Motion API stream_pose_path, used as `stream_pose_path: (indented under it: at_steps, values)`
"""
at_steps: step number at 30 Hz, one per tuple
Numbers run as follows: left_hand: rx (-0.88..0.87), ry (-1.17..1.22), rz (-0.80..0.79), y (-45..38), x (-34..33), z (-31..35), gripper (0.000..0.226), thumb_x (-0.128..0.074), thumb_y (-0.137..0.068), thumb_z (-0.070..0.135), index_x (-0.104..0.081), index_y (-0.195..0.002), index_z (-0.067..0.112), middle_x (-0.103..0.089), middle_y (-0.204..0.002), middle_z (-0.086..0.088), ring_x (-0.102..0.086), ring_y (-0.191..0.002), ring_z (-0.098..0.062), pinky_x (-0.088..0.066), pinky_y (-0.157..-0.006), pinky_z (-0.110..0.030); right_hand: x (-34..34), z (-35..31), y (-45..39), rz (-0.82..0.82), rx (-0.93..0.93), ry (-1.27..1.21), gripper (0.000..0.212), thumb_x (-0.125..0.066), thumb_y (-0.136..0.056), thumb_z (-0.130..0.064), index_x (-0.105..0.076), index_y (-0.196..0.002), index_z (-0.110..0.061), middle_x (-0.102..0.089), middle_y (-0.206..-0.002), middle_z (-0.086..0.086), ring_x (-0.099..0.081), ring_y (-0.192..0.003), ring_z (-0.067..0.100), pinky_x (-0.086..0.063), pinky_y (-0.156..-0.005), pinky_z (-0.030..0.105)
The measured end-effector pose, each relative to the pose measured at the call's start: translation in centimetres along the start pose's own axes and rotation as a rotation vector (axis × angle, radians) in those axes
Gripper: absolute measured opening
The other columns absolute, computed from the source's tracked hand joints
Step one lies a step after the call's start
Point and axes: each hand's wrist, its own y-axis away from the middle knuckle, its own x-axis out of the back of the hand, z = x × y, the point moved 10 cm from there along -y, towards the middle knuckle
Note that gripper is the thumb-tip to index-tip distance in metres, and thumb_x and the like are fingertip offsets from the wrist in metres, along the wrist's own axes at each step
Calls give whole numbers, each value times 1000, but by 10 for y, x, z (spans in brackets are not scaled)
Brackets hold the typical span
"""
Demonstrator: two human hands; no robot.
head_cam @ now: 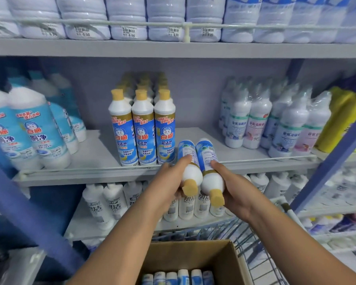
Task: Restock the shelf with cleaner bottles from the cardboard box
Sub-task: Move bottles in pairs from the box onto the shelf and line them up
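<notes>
Left hand: the left hand point(166, 183) curls round the white shoulder of a blue-labelled cleaner bottle with a tan cap point(188, 167), thumb lying along the label.
Right hand: the right hand point(233, 189) grips a second blue-labelled cleaner bottle with a tan cap point(209, 170) the same way, thumb on top.
Held bottles: both are tipped over, caps toward the person and bases toward the shelf, side by side and touching, their far ends over the front rail of the grey middle shelf board point(95, 153).
Below the hands: an open brown cardboard box point(185, 256) sits nearest the person, between the forearms; more blue-and-white bottles point(178, 277) stand packed inside it.
Right of the box: the blue wire side of a cart point(255, 254).
Under the hands, farther off: white bottles with dark lettering point(111, 199) stand on the lower shelf.
Just beyond the left hand: upright rows of matching tan-capped, blue-labelled bottles point(143, 128) stand on the middle shelf, the held pair's bases just to their right.
Far left of the hands: large white bottles with pale blue labels point(31, 128).
Far right of the hands: shrink-wrapped packs of small white bottles point(275, 120), then yellow bottles point(341, 120).
Above the hands: wrapped white bottles with price stickers point(127, 19) on the top shelf behind a wire rail.
</notes>
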Motion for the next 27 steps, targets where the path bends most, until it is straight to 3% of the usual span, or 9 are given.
stream_pose_path:
  at_steps: [5, 8, 11, 13, 16, 19, 22, 25, 27]
  values:
    - [61, -21, -17, -10, -5, 0, 31, -68, -90, 46, -64, -108, 20, -76, -98, -13, -73, -93, -32, -58, -85, -58, 0, -2, -14, -3, -25, 1, 45, -67, -93, -41, -66, -123, -7, -76, -105, 15, -72, -84, 29, -61, -72, 39]
    - [72, -17, 0, -15, -5, -2, 32, -65, -91, 48, -64, -108, 20, -75, -100, -14, -73, -95, -33, -59, -84, -57, -1, -14, -18, -7, 22, -27, 54, -64, -96, -35, -50, -140, -8, -74, -110, 15, -73, -77, 30, -59, -59, 37]
    - [49, -21, 23, -17, -4, -2, 39, -62, -93, 48, -55, -122, 22, -70, -109, -14, -73, -89, -34, -62, -70, -48, -4, -24, -15, -14, 81, -9, 56, -61, -99, -32, -33, -147, -40, -75, -101, 4, -72, -72, 31, -55, -52, 33]
    - [-30, -31, 41, -16, -2, 5, 30, -57, -96, 46, -43, -123, 41, -62, -116, -9, -72, -88, -37, -62, -66, -49, -8, -31, -10, -24, 159, 79, 44, -59, -100, -31, -42, -139, -44, -75, -99, 1, -70, -76, 27, -55, -57, 34]
    - [-154, -145, 2, -11, -9, 17, 10, -48, -100, 49, -52, -105, 57, -58, -118, -2, -70, -93, -40, -61, -71, -57, -9, -39, -5, -47, 278, 140, 28, -55, -102, -25, -60, -126, -37, -67, -114, 3, -65, -79, 18, -53, -60, 33]
    - [-208, -128, -96, 1, -17, 23, 25, -43, -104, 44, -68, -105, 44, -65, -117, -9, -73, -89, -37, -63, -67, -44, -9, -37, -4, -119, 325, 123, 22, -59, -99, -31, -66, -121, -31, -64, -124, 14, -68, -91, 24, -58, -72, 37]
    - [-361, -128, -204, 7, -17, 26, 30, -60, -91, 50, -67, -118, 40, -60, -128, -6, -72, -101, -25, -62, -79, -41, -4, -32, -4, -218, 365, 220, 58, -81, -77, -44, -58, -130, -38, -62, -129, 9, -69, -108, 27, -58, -91, 41]
    - [-464, -273, -339, 7, -20, 20, 73, -91, -60, 50, -61, -126, 47, -38, -149, 10, -65, -117, -15, -56, -94, -42, -3, -34, -2, -273, 429, 280, 75, -90, -73, -23, -54, -137, -40, -44, -150, -4, -65, -118, 19, -56, -95, 35]
    - [-458, -331, -324, 6, -18, 19, 81, -97, -54, 35, -60, -124, 55, -26, -155, 20, -62, -120, -8, -54, -99, -37, -3, -39, 0, -270, 480, 276, 74, -86, -73, -16, -55, -138, -36, -31, -157, -16, -62, -123, 13, -55, -97, 33]
